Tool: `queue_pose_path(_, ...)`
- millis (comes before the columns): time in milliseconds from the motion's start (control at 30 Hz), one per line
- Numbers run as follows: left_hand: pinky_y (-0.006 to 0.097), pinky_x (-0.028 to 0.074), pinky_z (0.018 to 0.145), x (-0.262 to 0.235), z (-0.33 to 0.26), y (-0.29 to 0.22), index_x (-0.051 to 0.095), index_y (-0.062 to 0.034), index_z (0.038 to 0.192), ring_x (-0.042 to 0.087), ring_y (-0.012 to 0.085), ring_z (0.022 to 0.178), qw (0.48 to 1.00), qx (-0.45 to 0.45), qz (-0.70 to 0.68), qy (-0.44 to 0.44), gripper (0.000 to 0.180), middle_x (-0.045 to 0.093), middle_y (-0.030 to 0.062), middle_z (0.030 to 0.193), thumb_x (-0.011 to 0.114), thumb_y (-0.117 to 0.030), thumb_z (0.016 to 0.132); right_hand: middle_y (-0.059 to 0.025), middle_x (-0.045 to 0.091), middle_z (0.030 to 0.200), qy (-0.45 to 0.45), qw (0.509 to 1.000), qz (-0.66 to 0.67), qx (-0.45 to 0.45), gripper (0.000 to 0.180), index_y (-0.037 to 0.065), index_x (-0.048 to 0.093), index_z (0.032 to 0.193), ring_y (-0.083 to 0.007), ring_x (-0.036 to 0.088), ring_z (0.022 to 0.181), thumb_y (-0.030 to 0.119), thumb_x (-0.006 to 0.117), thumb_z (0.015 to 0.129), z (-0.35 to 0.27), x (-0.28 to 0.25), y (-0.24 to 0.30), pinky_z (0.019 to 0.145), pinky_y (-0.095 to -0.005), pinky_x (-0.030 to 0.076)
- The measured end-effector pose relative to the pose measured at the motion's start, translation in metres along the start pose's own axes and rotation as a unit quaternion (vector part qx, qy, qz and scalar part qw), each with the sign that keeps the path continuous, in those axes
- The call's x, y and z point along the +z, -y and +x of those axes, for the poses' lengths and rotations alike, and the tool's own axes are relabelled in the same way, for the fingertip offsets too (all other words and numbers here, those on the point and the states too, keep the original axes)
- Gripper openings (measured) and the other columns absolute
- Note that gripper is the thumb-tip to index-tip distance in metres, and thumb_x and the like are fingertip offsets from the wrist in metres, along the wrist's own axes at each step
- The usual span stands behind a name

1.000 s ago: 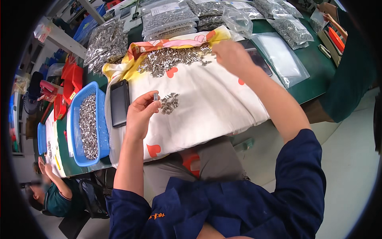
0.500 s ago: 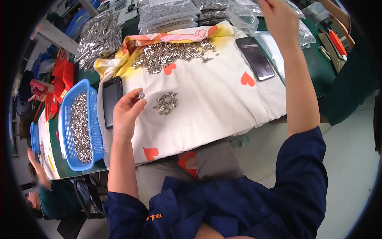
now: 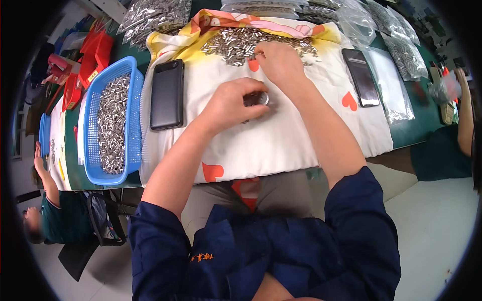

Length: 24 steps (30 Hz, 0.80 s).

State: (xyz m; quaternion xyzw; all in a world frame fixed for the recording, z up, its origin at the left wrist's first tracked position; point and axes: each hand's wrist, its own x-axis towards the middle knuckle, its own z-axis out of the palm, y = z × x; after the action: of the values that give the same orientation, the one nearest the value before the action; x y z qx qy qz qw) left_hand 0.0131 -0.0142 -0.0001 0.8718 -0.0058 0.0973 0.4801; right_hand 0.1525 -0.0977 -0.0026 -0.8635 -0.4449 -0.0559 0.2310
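- Since the earlier frame, our right hand (image 3: 278, 62) has come back from the far right to the far pile of metal pins (image 3: 236, 42), fingers curled and picking at its near edge.
- Our left hand (image 3: 236, 103) has moved right and pinches a small cluster of pins (image 3: 256, 99) over the white cloth (image 3: 281, 140).
- Left of us lie a black phone (image 3: 167, 94) and a blue basket (image 3: 95, 165) of pins.

The person wears a dark navy work jacket (image 3: 271, 251) with sleeves pushed above the elbows, small orange embroidery (image 3: 202, 257) on the chest.
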Motion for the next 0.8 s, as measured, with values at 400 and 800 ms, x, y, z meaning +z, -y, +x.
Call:
queue_pose_path(400,0.02,0.046,0.068,-0.016,-0.017,0.014,0.059,-0.0018,0.1,0.054,0.005,0.073,0.933,-0.108,-0.341,0.044,0.03,0.059,0.0008,0.086,0.066,-0.003,0.072,-0.0105,0.059,0.082,-0.074,0.996,0.035,-0.029,0.014,0.007,0.062,0.083,-0.0269,0.055,0.081,0.014,0.053,0.074,-0.004,0.016,0.001,0.072,-0.0363,0.044)
queue_pose_path(800,0.016,0.041,0.06,-0.017,-0.009,0.027,0.058,-0.0036,0.103,0.047,0.0011,0.066,0.936,-0.136,-0.317,-0.063,0.031,0.053,-0.0042,0.077,0.065,-0.003,0.073,-0.0098,0.056,0.074,-0.022,0.995,-0.06,-0.074,0.006,0.008,0.06,0.074,-0.0263,0.055,0.076,0.008,0.055,0.07,-0.012,0.016,-0.001,0.069,-0.0357,0.045)
